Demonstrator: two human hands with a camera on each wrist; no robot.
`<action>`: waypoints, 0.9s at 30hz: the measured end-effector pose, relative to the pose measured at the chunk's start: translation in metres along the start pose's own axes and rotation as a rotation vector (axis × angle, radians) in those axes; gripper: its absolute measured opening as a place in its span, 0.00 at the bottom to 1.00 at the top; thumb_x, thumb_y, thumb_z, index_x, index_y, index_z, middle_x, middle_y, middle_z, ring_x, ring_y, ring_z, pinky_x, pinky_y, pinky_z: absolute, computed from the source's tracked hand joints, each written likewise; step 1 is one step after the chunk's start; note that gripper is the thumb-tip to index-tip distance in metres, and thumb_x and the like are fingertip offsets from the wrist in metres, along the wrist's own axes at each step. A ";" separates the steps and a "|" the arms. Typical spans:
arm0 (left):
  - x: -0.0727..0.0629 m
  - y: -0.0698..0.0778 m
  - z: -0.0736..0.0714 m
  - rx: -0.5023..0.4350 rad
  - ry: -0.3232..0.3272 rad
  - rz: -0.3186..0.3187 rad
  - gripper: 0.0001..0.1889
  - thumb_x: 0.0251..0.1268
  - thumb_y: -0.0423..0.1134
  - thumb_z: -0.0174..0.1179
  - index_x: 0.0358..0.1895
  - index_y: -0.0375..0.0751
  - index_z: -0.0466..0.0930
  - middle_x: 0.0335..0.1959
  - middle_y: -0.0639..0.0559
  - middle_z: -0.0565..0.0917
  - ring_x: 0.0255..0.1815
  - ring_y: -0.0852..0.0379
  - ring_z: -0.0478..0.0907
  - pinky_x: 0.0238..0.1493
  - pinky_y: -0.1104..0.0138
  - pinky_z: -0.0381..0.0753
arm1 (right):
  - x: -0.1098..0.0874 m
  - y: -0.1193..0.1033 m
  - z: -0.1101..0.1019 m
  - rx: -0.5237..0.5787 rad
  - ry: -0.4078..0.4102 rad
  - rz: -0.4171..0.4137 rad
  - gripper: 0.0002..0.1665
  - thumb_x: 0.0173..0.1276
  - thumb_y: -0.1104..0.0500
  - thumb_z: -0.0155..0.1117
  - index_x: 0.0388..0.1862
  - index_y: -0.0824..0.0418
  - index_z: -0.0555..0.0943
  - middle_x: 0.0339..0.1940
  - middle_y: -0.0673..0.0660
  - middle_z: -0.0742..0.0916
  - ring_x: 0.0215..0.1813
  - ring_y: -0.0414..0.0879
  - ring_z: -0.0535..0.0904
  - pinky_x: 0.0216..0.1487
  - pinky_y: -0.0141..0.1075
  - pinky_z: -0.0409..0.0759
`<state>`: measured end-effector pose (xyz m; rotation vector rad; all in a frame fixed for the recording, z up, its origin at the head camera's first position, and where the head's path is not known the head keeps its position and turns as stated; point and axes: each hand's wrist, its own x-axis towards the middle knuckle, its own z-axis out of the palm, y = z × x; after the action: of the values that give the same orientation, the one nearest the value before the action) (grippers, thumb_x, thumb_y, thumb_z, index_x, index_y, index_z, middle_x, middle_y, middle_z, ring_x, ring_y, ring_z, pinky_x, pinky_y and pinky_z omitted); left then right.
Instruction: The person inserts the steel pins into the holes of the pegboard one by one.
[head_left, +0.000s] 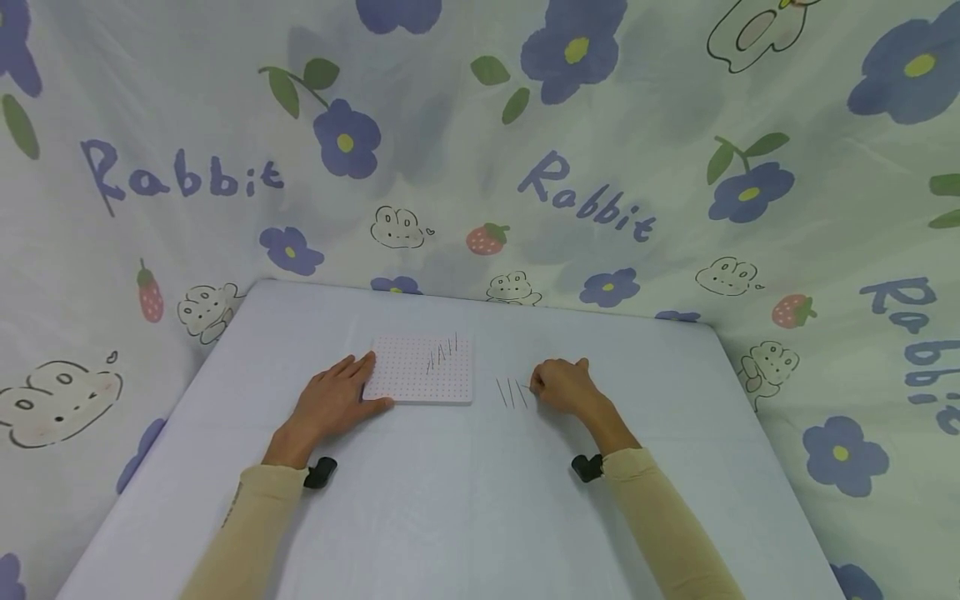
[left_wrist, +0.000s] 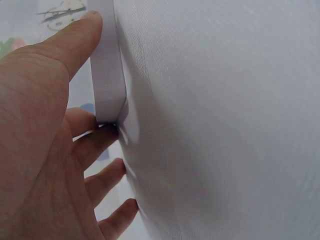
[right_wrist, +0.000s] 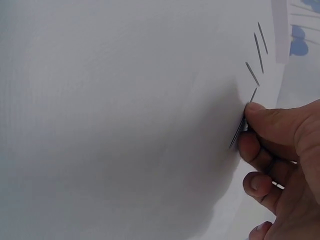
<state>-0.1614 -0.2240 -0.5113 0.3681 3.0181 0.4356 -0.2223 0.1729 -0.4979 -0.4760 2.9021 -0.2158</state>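
A white board (head_left: 401, 387) with a grid of small holes lies on the table. Several thin dark needles (head_left: 440, 354) stand up from its right half. My left hand (head_left: 333, 398) is at the board's near left corner, fingers spread and fairly straight; its thumb rests along the near side, and fingertips touch the left side. To the right of the board, my right hand (head_left: 562, 386) pinches a slim metal needle (right_wrist: 253, 94) between thumb and index finger, close over the tabletop. Three more needles (right_wrist: 258, 52) lie loose beside that hand, toward the board.
A white cloth covers the table (head_left: 480, 500). Behind it and at both sides hangs a curtain (head_left: 442, 167) printed with flowers, rabbits and strawberries. A dark wrist device (head_left: 321, 472) sits at the left sleeve cuff, with another (head_left: 587, 468) at the right cuff.
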 end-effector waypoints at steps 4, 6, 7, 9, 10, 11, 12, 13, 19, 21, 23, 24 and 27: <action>-0.001 0.002 -0.002 0.004 0.002 -0.003 0.50 0.67 0.65 0.59 0.79 0.32 0.54 0.77 0.34 0.61 0.78 0.31 0.53 0.71 0.34 0.56 | 0.000 0.000 0.000 -0.006 0.017 0.006 0.06 0.70 0.54 0.69 0.32 0.47 0.88 0.34 0.43 0.88 0.39 0.43 0.80 0.54 0.58 0.65; -0.002 0.002 -0.002 0.004 0.003 -0.005 0.49 0.67 0.64 0.59 0.79 0.32 0.54 0.77 0.34 0.61 0.78 0.31 0.53 0.71 0.34 0.56 | 0.000 0.000 0.000 -0.004 0.020 0.012 0.05 0.69 0.53 0.69 0.32 0.48 0.88 0.34 0.43 0.88 0.39 0.44 0.80 0.53 0.57 0.65; -0.002 0.002 -0.003 0.003 0.003 -0.006 0.49 0.67 0.64 0.59 0.79 0.32 0.54 0.77 0.34 0.61 0.78 0.31 0.53 0.71 0.34 0.56 | 0.000 0.000 0.000 -0.001 0.020 0.014 0.04 0.69 0.53 0.70 0.33 0.48 0.88 0.34 0.44 0.88 0.39 0.44 0.80 0.52 0.56 0.65; -0.002 0.002 -0.002 0.002 0.003 -0.007 0.49 0.67 0.65 0.59 0.79 0.32 0.54 0.77 0.33 0.61 0.78 0.31 0.53 0.71 0.34 0.56 | 0.000 0.000 0.000 0.004 0.019 0.019 0.04 0.69 0.52 0.70 0.33 0.48 0.88 0.34 0.44 0.88 0.39 0.43 0.80 0.52 0.55 0.65; -0.002 0.002 -0.002 0.002 0.003 -0.006 0.49 0.67 0.65 0.59 0.79 0.32 0.54 0.77 0.33 0.61 0.78 0.31 0.53 0.71 0.34 0.56 | 0.000 0.000 0.000 0.006 0.016 0.020 0.04 0.69 0.52 0.70 0.33 0.48 0.88 0.34 0.43 0.88 0.39 0.43 0.80 0.51 0.55 0.65; -0.002 0.002 -0.002 0.003 0.005 -0.005 0.49 0.67 0.65 0.59 0.79 0.32 0.54 0.77 0.33 0.61 0.78 0.31 0.53 0.71 0.34 0.56 | 0.000 0.000 0.000 0.005 0.015 0.022 0.04 0.69 0.52 0.70 0.33 0.48 0.88 0.34 0.43 0.88 0.39 0.43 0.80 0.51 0.54 0.65; -0.002 0.002 -0.002 0.002 0.006 -0.004 0.49 0.67 0.65 0.59 0.79 0.32 0.54 0.77 0.33 0.61 0.78 0.31 0.54 0.71 0.35 0.56 | 0.000 0.000 -0.001 0.006 0.013 0.022 0.04 0.68 0.52 0.70 0.33 0.48 0.89 0.34 0.43 0.88 0.38 0.42 0.79 0.51 0.54 0.65; -0.002 0.002 -0.002 0.002 0.007 -0.001 0.49 0.67 0.65 0.59 0.79 0.32 0.54 0.77 0.33 0.61 0.78 0.31 0.54 0.71 0.35 0.57 | -0.001 -0.001 -0.001 0.006 0.010 0.022 0.04 0.69 0.52 0.70 0.33 0.49 0.89 0.33 0.43 0.88 0.38 0.42 0.79 0.50 0.53 0.65; -0.003 0.002 -0.003 0.001 0.013 0.010 0.49 0.68 0.64 0.59 0.78 0.32 0.54 0.77 0.34 0.61 0.78 0.31 0.54 0.71 0.35 0.58 | -0.002 -0.003 -0.004 0.020 0.008 0.007 0.06 0.68 0.55 0.68 0.31 0.50 0.88 0.30 0.43 0.87 0.35 0.42 0.77 0.50 0.53 0.64; -0.003 0.003 -0.003 0.000 0.012 0.008 0.49 0.67 0.65 0.59 0.79 0.32 0.54 0.77 0.34 0.61 0.78 0.31 0.54 0.71 0.35 0.58 | -0.003 -0.003 -0.004 0.026 0.016 -0.008 0.06 0.67 0.57 0.67 0.29 0.51 0.87 0.27 0.44 0.86 0.34 0.42 0.76 0.50 0.54 0.65; -0.003 0.003 -0.004 -0.003 0.008 0.004 0.49 0.67 0.65 0.59 0.79 0.32 0.54 0.77 0.33 0.62 0.78 0.31 0.54 0.71 0.34 0.57 | -0.003 -0.003 -0.004 0.025 0.026 -0.022 0.07 0.65 0.58 0.67 0.27 0.51 0.87 0.26 0.43 0.85 0.33 0.42 0.76 0.49 0.54 0.65; -0.003 0.003 -0.004 -0.003 0.005 0.002 0.49 0.67 0.65 0.59 0.79 0.33 0.54 0.77 0.33 0.62 0.78 0.31 0.54 0.70 0.34 0.57 | -0.003 -0.003 -0.004 0.021 0.031 -0.029 0.07 0.64 0.59 0.66 0.26 0.51 0.86 0.25 0.43 0.85 0.32 0.42 0.76 0.49 0.53 0.65; -0.003 0.003 -0.004 -0.002 0.002 -0.001 0.49 0.67 0.65 0.59 0.79 0.32 0.54 0.77 0.33 0.62 0.78 0.31 0.54 0.71 0.34 0.57 | -0.002 -0.003 -0.003 0.021 0.033 -0.040 0.08 0.63 0.59 0.65 0.25 0.50 0.85 0.24 0.43 0.84 0.31 0.42 0.75 0.47 0.52 0.65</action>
<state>-0.1582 -0.2226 -0.5063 0.3661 3.0193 0.4389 -0.2204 0.1707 -0.4942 -0.5317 2.9214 -0.2622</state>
